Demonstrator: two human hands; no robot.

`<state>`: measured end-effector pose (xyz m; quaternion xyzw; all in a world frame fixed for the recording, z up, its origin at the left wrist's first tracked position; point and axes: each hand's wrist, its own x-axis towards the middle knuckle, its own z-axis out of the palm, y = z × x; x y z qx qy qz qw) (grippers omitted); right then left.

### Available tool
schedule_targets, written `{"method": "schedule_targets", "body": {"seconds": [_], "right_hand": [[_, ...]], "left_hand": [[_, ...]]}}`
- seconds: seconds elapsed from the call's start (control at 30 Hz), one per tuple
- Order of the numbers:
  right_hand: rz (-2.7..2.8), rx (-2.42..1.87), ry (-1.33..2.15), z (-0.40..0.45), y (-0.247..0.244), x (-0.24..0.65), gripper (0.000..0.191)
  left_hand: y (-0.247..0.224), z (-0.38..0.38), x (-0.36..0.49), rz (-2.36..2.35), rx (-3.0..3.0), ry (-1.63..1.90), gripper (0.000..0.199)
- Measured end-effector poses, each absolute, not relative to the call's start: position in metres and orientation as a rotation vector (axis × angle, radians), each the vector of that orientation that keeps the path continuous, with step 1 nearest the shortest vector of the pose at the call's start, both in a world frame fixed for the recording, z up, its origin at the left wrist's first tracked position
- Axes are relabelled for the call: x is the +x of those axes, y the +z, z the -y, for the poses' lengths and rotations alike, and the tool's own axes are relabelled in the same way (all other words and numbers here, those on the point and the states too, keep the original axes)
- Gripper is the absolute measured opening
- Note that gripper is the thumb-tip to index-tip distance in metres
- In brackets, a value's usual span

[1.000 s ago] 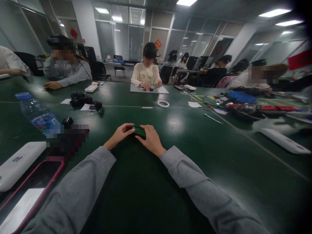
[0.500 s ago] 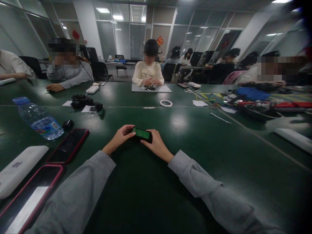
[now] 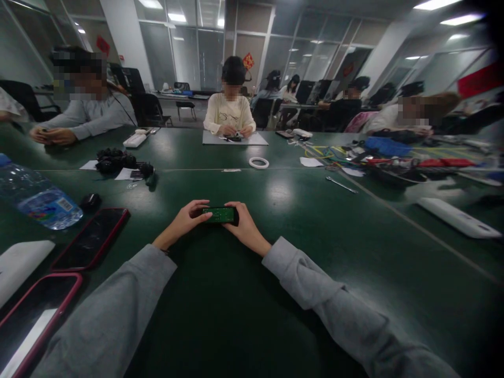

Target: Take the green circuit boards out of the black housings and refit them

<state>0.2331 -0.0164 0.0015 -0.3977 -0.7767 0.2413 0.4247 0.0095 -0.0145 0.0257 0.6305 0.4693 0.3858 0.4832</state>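
Observation:
Between my hands is a small green circuit board (image 3: 221,214) with a dark edge, seemingly set in a black case. My left hand (image 3: 185,221) grips its left end, with the thumb lying over the near left corner. At the other end, my right hand (image 3: 246,224) holds it between thumb and fingers. The board faces me and sits roughly level, just over the green table (image 3: 212,294); whether it touches the table I cannot tell. Parts of its ends are hidden by my fingers.
To my left are a water bottle (image 3: 47,202), a red-edged phone (image 3: 92,237) and a pink-edged phone (image 3: 37,307). Ahead lie a white ring (image 3: 259,159) and a wrench (image 3: 342,185). Tangled cables (image 3: 354,155) are at the right. A person (image 3: 229,107) sits opposite.
The circuit board has turned from a slant, right end lower, to nearly level. My right hand has shifted with it. The view has swung right, and a person at left has brought both hands together.

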Motion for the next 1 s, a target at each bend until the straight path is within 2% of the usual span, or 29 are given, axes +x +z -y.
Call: {"method": "schedule_targets", "body": {"seconds": [0.13, 0.4, 1.0], "right_hand": [[1.871, -0.994, 0.696, 0.015, 0.001, 0.234, 0.058], [1.684, -0.96, 0.954, 0.003, -0.01, 0.237, 0.032], [1.628, -0.894, 1.03, 0.002, -0.008, 0.236, 0.025]], "left_hand": [[0.026, 0.015, 0.009, -1.16, 1.542, 0.932, 0.059], [0.026, 0.015, 0.008, -1.191, 1.538, 0.941, 0.056], [0.027, 0.015, 0.008, -1.121, 1.486, 0.984, 0.052]]}}
